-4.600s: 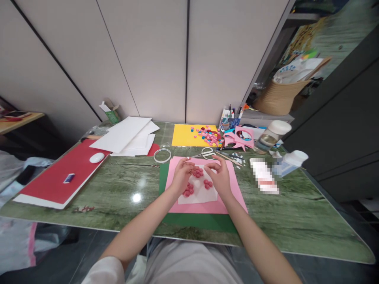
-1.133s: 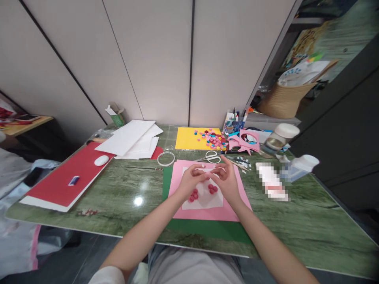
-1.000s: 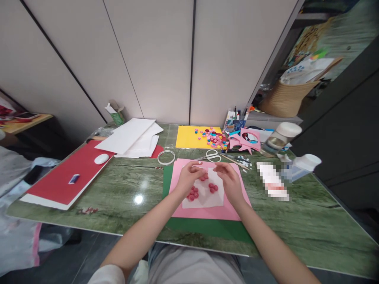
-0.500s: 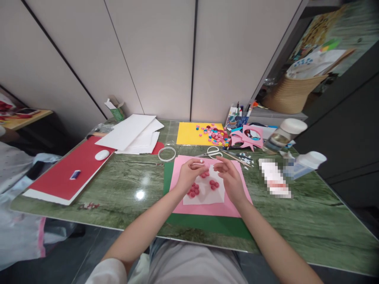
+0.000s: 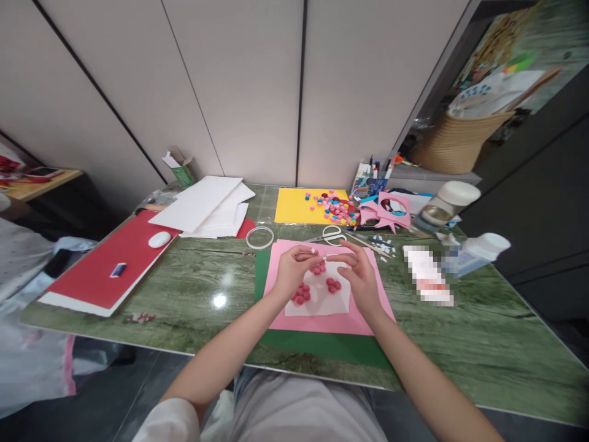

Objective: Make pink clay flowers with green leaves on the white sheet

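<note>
Over the white sheet [image 5: 317, 307], my left hand [image 5: 294, 270] is closed, its thumb and forefinger pinching a small pale pink piece [image 5: 324, 258] too small to make out fully. A tiny white square [image 5: 314, 251] rests on that hand's fingers. My right hand [image 5: 361, 279] faces it, its forefinger stretched out to the pinched piece and its thumb held apart. Beneath the hands, clusters of rolled pink flowers lie on the sheet: one at left [image 5: 301, 294], one at right [image 5: 333, 285], and one at top [image 5: 317, 268], partly covered by my fingers.
Pink paper [image 5: 322, 324] lies on green paper [image 5: 331, 347]. Behind are scissors [image 5: 334, 235], a tape roll [image 5: 260, 238], white bits [image 5: 385, 245] and yellow paper [image 5: 289, 205] with coloured rolls. Bottles [image 5: 483, 252] stand right; a red board [image 5: 92, 276] lies left, near another person's sleeve [image 5: 27, 245].
My right forefinger has reached left and now meets the piece in my left hand; before, the right fingers were curled and apart from it. My left hand has barely moved.
</note>
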Tool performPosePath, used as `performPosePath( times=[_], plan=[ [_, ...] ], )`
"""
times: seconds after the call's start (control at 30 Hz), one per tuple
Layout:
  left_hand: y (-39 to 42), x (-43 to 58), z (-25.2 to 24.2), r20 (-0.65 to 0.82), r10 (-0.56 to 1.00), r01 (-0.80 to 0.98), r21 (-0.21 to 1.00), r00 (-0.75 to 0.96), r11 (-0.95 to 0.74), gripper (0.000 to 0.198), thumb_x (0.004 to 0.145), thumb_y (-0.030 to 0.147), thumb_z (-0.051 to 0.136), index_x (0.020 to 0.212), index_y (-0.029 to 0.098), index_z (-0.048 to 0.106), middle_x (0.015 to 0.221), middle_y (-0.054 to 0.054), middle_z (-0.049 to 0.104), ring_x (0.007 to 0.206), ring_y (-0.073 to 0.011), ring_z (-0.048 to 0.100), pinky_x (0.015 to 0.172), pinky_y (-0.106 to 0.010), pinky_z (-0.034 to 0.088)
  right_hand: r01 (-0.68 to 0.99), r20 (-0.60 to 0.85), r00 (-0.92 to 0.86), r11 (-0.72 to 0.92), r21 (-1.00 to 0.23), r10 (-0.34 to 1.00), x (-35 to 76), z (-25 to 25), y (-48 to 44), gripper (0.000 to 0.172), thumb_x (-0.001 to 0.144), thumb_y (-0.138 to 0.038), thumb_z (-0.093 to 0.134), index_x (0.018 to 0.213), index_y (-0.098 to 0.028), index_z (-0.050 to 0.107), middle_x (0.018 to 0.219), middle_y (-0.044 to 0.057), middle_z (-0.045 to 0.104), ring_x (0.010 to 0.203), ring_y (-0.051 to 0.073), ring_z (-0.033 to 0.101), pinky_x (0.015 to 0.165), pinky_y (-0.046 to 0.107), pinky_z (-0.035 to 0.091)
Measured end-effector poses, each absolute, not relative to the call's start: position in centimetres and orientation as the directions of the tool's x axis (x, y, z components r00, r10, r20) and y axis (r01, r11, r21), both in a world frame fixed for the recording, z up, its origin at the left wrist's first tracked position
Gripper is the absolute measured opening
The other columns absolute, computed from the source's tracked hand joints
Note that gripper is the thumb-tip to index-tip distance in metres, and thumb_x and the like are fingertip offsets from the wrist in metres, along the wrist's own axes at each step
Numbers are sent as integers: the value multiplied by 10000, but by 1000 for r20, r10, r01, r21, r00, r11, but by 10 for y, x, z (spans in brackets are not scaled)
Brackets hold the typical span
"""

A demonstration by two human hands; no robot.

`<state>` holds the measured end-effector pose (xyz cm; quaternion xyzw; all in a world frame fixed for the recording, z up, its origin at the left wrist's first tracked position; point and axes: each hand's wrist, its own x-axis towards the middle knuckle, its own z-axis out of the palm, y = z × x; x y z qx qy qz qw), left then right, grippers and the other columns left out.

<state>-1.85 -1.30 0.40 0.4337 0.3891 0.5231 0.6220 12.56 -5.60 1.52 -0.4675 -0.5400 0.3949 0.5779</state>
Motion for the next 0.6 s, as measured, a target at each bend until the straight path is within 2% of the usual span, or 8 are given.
performPosePath(
  times=[0.2, 0.6],
  plan=[
    [-14, -19, 6, -9, 992, -258, 965, 126, 41, 258, 543, 233, 753, 733, 146, 603, 691, -40, 669, 622, -154, 620, 580, -258, 468, 118, 298, 121, 285, -951, 947, 125, 17, -57, 495, 695, -104, 493, 1162, -264, 451, 854, 5, 668, 961, 207, 572, 884, 387, 369],
    [-17, -18, 11, 23, 997, -160, 987, 77, -11, 227, 559, 247, 737, 723, 150, 614, 714, -57, 674, 695, -188, 638, 615, -276, 478, 322, 392, 135, 334, -886, 910, 124, 17, -59, 483, 714, -102, 484, 1167, -265, 447, 861, 5, 672, 982, 217, 561, 924, 424, 335]
  ],
)
